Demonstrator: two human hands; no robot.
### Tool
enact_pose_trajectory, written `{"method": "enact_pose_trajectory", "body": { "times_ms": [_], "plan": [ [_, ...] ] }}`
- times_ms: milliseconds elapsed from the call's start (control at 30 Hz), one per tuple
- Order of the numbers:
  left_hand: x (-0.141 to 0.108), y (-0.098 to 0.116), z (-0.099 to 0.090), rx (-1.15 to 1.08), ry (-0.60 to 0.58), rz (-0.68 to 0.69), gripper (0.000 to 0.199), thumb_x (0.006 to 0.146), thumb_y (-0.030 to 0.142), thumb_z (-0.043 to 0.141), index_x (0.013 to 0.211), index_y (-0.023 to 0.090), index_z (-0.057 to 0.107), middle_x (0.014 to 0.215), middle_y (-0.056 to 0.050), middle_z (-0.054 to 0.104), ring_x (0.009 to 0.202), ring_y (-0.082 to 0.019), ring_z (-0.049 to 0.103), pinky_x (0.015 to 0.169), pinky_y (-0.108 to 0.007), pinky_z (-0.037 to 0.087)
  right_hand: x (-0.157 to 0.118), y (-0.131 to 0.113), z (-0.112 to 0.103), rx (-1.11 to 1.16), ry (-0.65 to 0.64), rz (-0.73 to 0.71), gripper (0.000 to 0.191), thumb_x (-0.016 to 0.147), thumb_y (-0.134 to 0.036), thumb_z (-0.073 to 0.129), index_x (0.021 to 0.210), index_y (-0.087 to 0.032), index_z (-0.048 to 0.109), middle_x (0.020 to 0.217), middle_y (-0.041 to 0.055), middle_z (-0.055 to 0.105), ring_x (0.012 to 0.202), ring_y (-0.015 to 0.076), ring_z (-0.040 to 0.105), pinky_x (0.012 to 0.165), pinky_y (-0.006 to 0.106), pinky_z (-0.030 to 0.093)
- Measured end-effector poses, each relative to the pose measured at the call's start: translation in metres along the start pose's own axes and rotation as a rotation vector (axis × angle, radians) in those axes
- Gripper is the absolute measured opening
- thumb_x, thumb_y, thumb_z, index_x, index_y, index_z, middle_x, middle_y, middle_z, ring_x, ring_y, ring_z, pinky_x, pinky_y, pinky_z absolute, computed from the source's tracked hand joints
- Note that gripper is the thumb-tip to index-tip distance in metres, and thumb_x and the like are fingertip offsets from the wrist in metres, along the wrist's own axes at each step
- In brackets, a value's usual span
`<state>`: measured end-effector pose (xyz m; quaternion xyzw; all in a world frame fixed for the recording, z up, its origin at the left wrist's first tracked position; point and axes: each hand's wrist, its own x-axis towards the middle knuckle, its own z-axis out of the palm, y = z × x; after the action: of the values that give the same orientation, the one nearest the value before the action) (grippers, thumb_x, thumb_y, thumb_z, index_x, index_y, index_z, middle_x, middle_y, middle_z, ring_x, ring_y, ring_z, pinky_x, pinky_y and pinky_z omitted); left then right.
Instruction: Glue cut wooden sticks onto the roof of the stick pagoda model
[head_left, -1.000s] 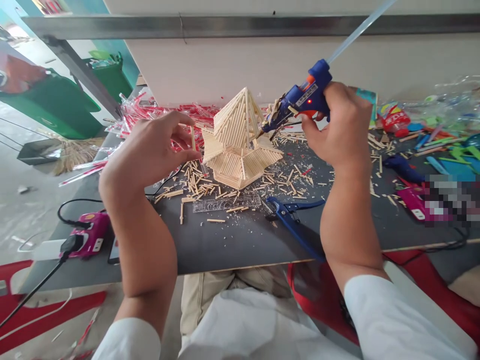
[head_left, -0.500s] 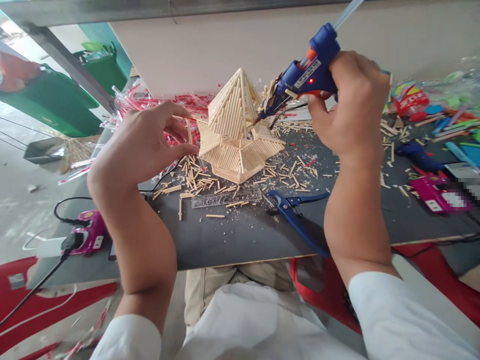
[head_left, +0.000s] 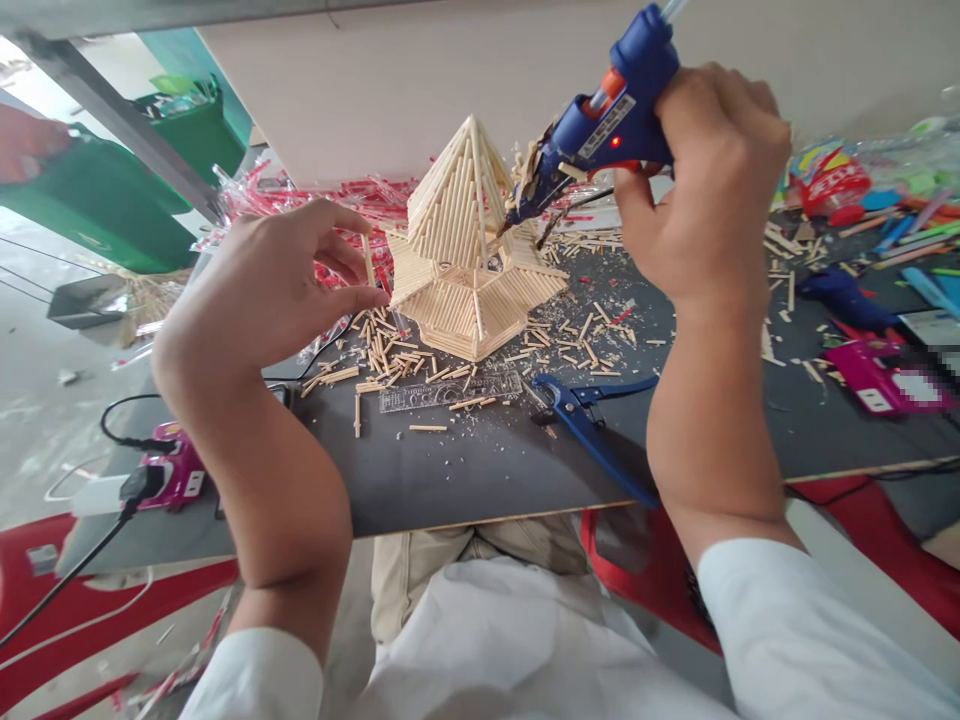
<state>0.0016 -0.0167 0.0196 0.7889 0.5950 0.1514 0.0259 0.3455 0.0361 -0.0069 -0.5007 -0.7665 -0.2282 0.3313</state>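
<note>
A small pavilion model of thin wooden sticks (head_left: 480,310) stands on the dark table, with a pointed roof over a wider, flared lower tier. My left hand (head_left: 277,270) is at its left side, pinching a short wooden stick (head_left: 368,260) upright between thumb and finger. My right hand (head_left: 712,190) grips a blue hot glue gun (head_left: 611,120), its red light lit. The gun slants down to the left, with its nozzle at the right side of the pointed roof; I cannot tell whether it touches. Dried glue and bits of stick cling around the nozzle.
Cut sticks (head_left: 382,350) litter the table around the model. In front lie a clear ruler (head_left: 450,388) and a blue cutter (head_left: 592,430). Purple power strips (head_left: 180,465) sit at both sides. Red-and-clear wrappers (head_left: 300,205) heap behind; another blue glue gun (head_left: 847,297) rests right.
The view has shifted slightly, so the model sits a little higher and further left. The glue gun's rear has risen slightly. Both hands keep their holds.
</note>
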Motion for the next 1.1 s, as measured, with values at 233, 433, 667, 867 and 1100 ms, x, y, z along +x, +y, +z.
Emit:
{"method": "enact_pose_trajectory", "body": {
  "times_ms": [233, 433, 667, 867, 1100],
  "plan": [
    [-0.002, 0.007, -0.004, -0.052, -0.02, -0.037, 0.056, 0.087, 0.045, 0.072, 0.138, 0.026, 0.062, 0.105, -0.001, 0.078, 0.088, -0.017, 0.07, 0.089, -0.032, 0.05, -0.002, -0.006, 0.004, 0.108, 0.06, 0.104, 0.042, 0.093, -0.032, 0.057, 0.135, -0.036, 0.053, 0.131, 0.0095, 0.064, 0.122, 0.0383, 0.06, 0.099, 0.051, 0.047],
    [-0.002, 0.009, -0.005, -0.055, -0.029, -0.06, 0.056, 0.088, 0.047, 0.073, 0.137, 0.024, 0.063, 0.104, -0.002, 0.079, 0.09, -0.019, 0.071, 0.091, -0.033, 0.049, -0.001, -0.01, 0.007, 0.106, 0.069, 0.145, 0.045, 0.093, -0.033, 0.057, 0.138, -0.037, 0.054, 0.126, 0.0106, 0.066, 0.114, 0.0386, 0.062, 0.096, 0.052, 0.048],
    [-0.003, 0.008, -0.006, -0.065, -0.029, -0.047, 0.052, 0.09, 0.041, 0.071, 0.138, 0.024, 0.062, 0.104, -0.002, 0.079, 0.09, -0.018, 0.071, 0.092, -0.033, 0.049, 0.0, -0.013, 0.01, 0.102, 0.11, 0.168, 0.044, 0.093, -0.03, 0.05, 0.137, -0.036, 0.055, 0.123, 0.0113, 0.066, 0.114, 0.038, 0.061, 0.095, 0.052, 0.049],
    [-0.004, 0.007, -0.005, -0.053, -0.024, -0.044, 0.055, 0.089, 0.047, 0.071, 0.138, 0.025, 0.062, 0.104, -0.001, 0.079, 0.09, -0.018, 0.072, 0.094, -0.033, 0.049, -0.001, -0.012, 0.011, 0.139, 0.113, 0.172, 0.045, 0.093, -0.029, 0.049, 0.137, -0.036, 0.056, 0.123, 0.0127, 0.065, 0.115, 0.0409, 0.06, 0.095, 0.054, 0.047],
    [-0.003, 0.007, -0.006, -0.041, -0.03, -0.057, 0.054, 0.088, 0.046, 0.072, 0.137, 0.025, 0.063, 0.103, -0.001, 0.079, 0.096, -0.021, 0.072, 0.093, -0.035, 0.048, -0.001, -0.01, 0.012, 0.144, 0.118, 0.159, 0.046, 0.093, -0.025, 0.051, 0.137, -0.036, 0.055, 0.125, 0.011, 0.065, 0.119, 0.0392, 0.06, 0.097, 0.053, 0.046]
  ]
}}
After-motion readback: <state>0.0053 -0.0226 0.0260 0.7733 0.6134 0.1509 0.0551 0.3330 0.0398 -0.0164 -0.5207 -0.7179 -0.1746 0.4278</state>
